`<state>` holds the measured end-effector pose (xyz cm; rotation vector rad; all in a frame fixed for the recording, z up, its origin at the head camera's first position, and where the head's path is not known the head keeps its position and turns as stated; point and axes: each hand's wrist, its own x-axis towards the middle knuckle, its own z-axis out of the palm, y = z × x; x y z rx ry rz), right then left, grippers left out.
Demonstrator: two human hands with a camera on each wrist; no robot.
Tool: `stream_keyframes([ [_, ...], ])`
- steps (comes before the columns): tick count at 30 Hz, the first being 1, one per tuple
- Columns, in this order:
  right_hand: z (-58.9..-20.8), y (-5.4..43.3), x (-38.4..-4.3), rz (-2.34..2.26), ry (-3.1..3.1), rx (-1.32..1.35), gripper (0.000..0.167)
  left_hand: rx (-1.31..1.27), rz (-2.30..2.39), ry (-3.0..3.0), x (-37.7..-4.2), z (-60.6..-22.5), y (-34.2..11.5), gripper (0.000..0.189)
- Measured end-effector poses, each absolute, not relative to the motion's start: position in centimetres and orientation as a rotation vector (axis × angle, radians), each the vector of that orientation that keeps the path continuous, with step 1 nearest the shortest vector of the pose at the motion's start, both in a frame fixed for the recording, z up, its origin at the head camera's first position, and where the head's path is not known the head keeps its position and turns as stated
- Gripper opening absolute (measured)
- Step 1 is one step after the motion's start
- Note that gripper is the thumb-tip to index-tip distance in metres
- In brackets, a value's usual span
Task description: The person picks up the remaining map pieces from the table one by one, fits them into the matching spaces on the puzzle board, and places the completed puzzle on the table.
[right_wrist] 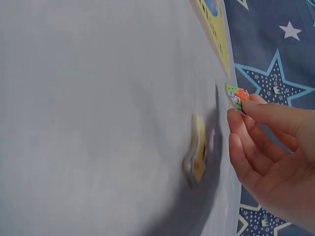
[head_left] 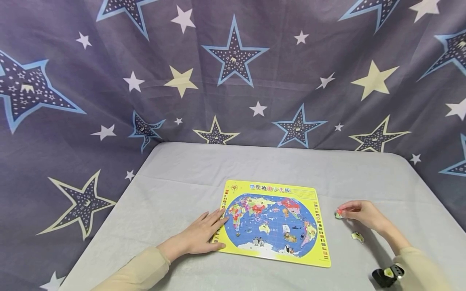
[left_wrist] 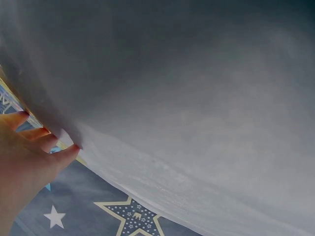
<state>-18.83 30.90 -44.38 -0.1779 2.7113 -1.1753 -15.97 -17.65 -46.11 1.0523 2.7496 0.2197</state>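
A yellow-bordered world map puzzle board (head_left: pixel 271 223) lies on the grey cloth, its blue ocean filled with coloured land and animals. My left hand (head_left: pixel 199 235) rests on the board's left edge with the fingers spread; the left wrist view shows the fingertips of this hand (left_wrist: pixel 37 157) at that edge. Right of the board, my right hand (head_left: pixel 364 214) pinches a small red and green puzzle piece (right_wrist: pixel 237 95) between thumb and fingers, just above the table. Below that hand a second, pale yellow-green puzzle piece (head_left: pixel 358 237) lies on the cloth, apart from the board.
The grey cloth-covered table (head_left: pixel 189 169) reaches back to a dark star-patterned curtain (head_left: pixel 276 97), which also hangs at both sides. A black wrist device (head_left: pixel 386 276) sits at the right sleeve (head_left: pixel 418 266).
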Motion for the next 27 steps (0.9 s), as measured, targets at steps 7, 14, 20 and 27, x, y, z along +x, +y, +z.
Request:
stream_keyframes([
  [7, -44.2, 29.4, -19.3, -1.209, 2.683, -0.242, 0.023, 1.053, 0.218, 2.753, -16.0, -46.2, -17.7, 0.077],
  [14, -44.0, 27.7, -19.7, -1.275, 2.621, -0.291, 0.022, 1.042, 0.215, 2.756, -15.9, -46.3, -17.7, 0.077],
  [20, -43.8, 26.5, -20.0, -1.298, 2.592, -0.334, 0.021, 1.031, 0.211, 2.756, -15.9, -46.3, -17.7, 0.077],
  [27, -43.6, 24.8, -20.4, -1.306, 2.567, -0.381, 0.018, 1.035, 0.211, 2.755, -16.0, -46.4, -17.7, 0.077],
])
